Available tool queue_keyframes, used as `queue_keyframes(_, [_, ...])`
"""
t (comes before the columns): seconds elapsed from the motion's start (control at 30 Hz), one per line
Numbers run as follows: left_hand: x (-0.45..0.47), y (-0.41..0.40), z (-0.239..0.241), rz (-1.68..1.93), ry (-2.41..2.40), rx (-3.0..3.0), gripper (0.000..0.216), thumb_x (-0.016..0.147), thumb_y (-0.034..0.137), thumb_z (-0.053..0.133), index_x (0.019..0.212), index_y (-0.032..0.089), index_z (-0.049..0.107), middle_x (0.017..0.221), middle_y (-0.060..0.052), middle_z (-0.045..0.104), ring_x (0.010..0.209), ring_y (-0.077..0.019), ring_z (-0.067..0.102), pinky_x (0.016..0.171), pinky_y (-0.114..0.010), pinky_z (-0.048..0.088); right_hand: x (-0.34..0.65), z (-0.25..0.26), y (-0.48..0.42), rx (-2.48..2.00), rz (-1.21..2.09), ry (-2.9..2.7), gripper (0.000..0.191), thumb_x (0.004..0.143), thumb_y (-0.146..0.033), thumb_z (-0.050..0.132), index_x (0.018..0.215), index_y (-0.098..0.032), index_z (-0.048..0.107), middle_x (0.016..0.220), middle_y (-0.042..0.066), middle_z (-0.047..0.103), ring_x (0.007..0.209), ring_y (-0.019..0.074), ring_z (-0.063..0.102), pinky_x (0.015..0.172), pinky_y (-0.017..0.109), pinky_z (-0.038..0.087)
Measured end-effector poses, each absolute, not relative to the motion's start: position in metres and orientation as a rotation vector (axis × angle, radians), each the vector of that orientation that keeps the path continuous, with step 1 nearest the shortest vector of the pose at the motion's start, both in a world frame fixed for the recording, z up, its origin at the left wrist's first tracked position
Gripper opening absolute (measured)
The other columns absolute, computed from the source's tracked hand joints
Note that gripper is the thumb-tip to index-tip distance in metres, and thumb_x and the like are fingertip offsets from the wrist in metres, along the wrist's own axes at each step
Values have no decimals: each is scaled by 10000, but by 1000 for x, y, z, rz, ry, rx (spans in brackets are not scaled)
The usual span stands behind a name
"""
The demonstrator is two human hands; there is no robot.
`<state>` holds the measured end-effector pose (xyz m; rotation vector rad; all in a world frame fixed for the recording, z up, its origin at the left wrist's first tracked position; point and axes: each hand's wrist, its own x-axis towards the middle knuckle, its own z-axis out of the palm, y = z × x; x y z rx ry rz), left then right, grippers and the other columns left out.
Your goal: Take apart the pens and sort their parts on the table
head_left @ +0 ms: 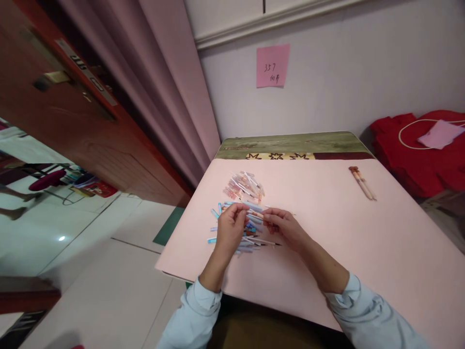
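Both my hands meet over a scatter of pen parts on the pink table top (327, 232). My left hand (229, 228) is closed, pinching one end of a thin pen piece (256, 214). My right hand (284, 225) is closed on the other end of the same piece. Under my hands lies a pile of blue pen barrels and thin refills (250, 236). Just beyond them sits a pile of pinkish-orange pen parts (244, 186).
Two assembled pens (362, 183) lie at the far right of the table. A pink sticky note (272, 65) hangs on the wall. A red bag (417, 145) sits to the right, a curtain (163, 82) and a wooden door (72, 106) to the left.
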<state>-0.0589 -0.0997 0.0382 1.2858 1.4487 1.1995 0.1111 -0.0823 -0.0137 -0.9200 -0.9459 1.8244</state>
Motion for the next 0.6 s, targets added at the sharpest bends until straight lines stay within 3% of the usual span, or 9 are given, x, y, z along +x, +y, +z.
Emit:
queue_keyframes(0.13, [-60, -99, 37, 1184, 1493, 1529, 151, 841, 243, 554, 888, 186, 685, 672, -4, 623, 610, -131, 589, 584, -233, 475, 111, -15, -84, -895, 1828, -990, 285, 726, -408, 781, 864, -166, 718, 666, -17, 611, 548, 78, 486, 560, 230, 379])
queue_keyframes(0.33, [-59, -102, 38, 1182, 1526, 1908, 222, 895, 180, 501, 968, 207, 708, 906, -51, 711, 845, -169, 665, 772, -288, 515, 111, -18, -85, -828, 1845, -1120, 312, 760, -419, 773, 955, -179, 723, 755, 7, 660, 624, 104, 549, 635, 260, 442])
queue_keyframes(0.47, [-56, -108, 43, 1216, 1461, 1822, 289, 910, 204, 512, 1165, 214, 647, 986, -52, 738, 884, -165, 683, 818, -288, 523, 108, -16, -85, -725, 1822, -1162, 287, 774, -405, 769, 936, -172, 730, 769, 13, 659, 657, 109, 547, 656, 263, 440])
queue_keyframes(0.6, [-55, -111, 44, 1249, 1355, 1545, 295, 928, 310, 519, 1182, 195, 615, 1004, -65, 738, 828, -156, 688, 745, -268, 541, 107, -13, -86, -691, 1800, -1159, 296, 749, -412, 789, 915, -174, 726, 784, 17, 665, 690, 124, 568, 690, 280, 458])
